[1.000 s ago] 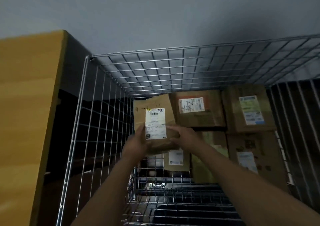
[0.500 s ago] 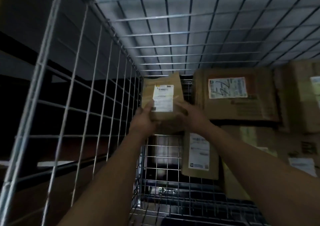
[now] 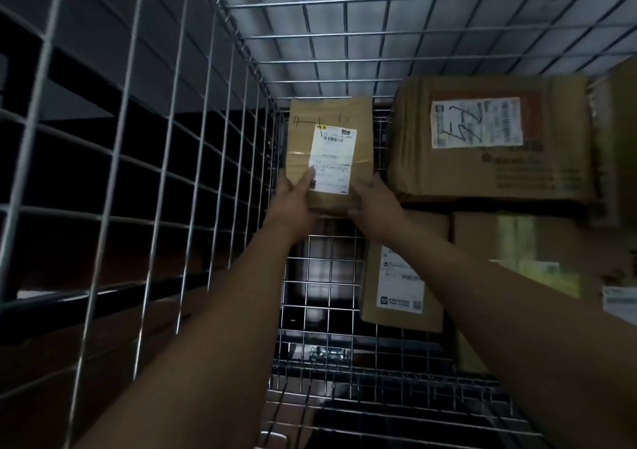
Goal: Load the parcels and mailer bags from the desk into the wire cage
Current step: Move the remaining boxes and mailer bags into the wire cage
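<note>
Both hands reach deep into the wire cage (image 3: 193, 159), near frame centre. Left hand (image 3: 293, 200) grips the lower left edge of a small brown parcel (image 3: 329, 117), fingers closed round it, one fingertip lying over the white shipping label (image 3: 332, 159). Right hand (image 3: 375, 203) clamps the parcel's lower right corner, fingers wrapped behind, thumb side toward the camera. Parcel held upright, label facing the camera, pen marks scrawled above the label, a band of clear tape across its middle. It sits against the cage's back mesh at centre frame, close to the left wall; whether it touches the mesh cannot be told.

Just right of it, upper right of frame: a large cardboard box (image 3: 489, 172) with a scribbled-on label, stacked on other cartons. Below the right hand, a narrow upright box (image 3: 400, 314) with a white label stands on the cage floor. More cartons at far right, blurred. Wire grid overhead and down the left side; dim surroundings beyond the bars.
</note>
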